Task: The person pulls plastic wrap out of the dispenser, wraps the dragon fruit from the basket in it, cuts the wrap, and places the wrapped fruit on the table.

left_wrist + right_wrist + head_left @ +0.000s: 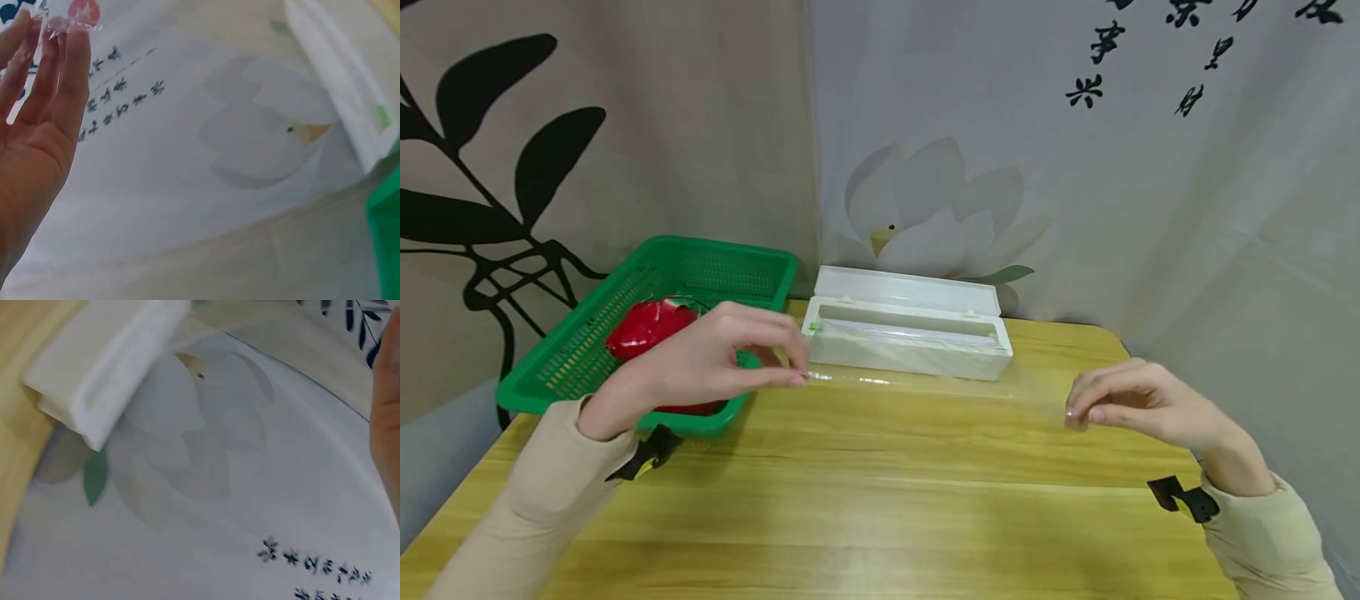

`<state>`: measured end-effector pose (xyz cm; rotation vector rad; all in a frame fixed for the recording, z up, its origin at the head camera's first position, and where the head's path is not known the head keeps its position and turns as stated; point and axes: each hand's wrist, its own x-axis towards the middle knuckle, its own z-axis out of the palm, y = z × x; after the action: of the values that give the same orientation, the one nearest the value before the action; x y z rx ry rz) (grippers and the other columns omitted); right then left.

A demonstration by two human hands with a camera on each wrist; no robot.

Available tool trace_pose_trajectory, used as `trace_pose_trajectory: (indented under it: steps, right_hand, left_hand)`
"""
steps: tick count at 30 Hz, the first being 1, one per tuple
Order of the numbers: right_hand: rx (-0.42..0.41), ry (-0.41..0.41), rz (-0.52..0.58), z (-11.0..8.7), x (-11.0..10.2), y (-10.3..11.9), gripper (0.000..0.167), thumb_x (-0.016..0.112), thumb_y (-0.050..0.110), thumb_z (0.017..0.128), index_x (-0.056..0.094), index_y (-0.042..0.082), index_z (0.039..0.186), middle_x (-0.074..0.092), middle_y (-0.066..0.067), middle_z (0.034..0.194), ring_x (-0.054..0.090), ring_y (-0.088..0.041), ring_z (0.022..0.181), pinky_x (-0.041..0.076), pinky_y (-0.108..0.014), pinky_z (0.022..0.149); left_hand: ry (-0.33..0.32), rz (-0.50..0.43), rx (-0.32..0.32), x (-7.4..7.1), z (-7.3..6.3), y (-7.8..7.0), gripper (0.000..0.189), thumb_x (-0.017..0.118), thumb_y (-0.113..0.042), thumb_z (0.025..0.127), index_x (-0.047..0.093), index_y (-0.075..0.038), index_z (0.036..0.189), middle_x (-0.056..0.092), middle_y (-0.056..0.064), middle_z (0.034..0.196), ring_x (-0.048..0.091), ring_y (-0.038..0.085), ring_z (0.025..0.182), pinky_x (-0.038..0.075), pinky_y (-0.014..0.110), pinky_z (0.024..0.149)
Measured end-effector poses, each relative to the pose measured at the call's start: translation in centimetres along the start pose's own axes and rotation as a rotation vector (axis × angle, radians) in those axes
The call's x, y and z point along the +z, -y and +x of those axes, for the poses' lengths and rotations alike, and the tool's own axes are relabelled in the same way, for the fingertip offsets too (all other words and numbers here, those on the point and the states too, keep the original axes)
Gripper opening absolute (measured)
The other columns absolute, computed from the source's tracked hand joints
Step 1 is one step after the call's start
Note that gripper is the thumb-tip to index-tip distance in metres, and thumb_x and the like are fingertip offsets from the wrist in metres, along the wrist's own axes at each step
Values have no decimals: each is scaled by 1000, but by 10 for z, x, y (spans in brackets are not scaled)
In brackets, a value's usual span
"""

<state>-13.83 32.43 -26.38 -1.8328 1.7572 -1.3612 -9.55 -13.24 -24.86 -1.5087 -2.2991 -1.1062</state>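
A thin clear sheet of plastic wrap (936, 386) stretches above the table between my two hands. My left hand (722, 358) pinches its left end between thumb and fingers, and crinkled film (69, 26) shows at the fingertips in the left wrist view. At the other end, my right hand (1150, 404) pinches the film's right corner. Just beyond the sheet stands a white dispenser box (913, 357), its lid (910, 290) raised and a roll of film (910, 332) inside. Only an edge of the right hand (387, 419) enters the right wrist view.
To the left, a green plastic basket (737, 265) holds shiny red things (651, 327), partly hidden by my left hand and forearm. The wooden table (865, 517) ends at a printed curtain (1112, 208) behind the box.
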Motion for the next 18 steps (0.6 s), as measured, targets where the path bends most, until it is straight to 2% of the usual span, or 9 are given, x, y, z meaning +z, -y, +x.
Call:
trace_pose_trajectory:
  steps: [4,10,15,18]
  right_hand:
    - [75,66,28,-13,17,-11,44,46,-26,83,62,0,116,67,-10,108,64,-17,94,56,-32,72]
    - [166,123,55,-26,45,-28,47,48,-26,81,65,6,112,70,-11,102,67,-16,92,58,-32,73]
    - [236,139,80,-39,67,-45,40,49,-20,85,66,5,111,71,-13,101,68,-15,94,58,-32,72]
    - [300,118,129,-47,80,-55,35,48,-17,88,67,3,110,71,-17,100,69,-17,93,59,-33,72]
  left_hand:
    - [81,-112,-4,14,-17,0,10,71,-7,83,69,-14,89,68,-3,84,62,4,76,57,20,68]
    - [186,-254,-82,40,-42,8,6,67,-12,87,70,-15,91,68,-1,86,62,3,79,58,22,69]
    - [273,-293,-116,62,-58,16,7,65,-13,89,71,-11,90,68,2,86,62,1,82,58,20,70]
    - [296,-298,-154,76,-68,20,8,65,-13,89,72,-11,90,70,3,86,62,-1,82,57,19,71]
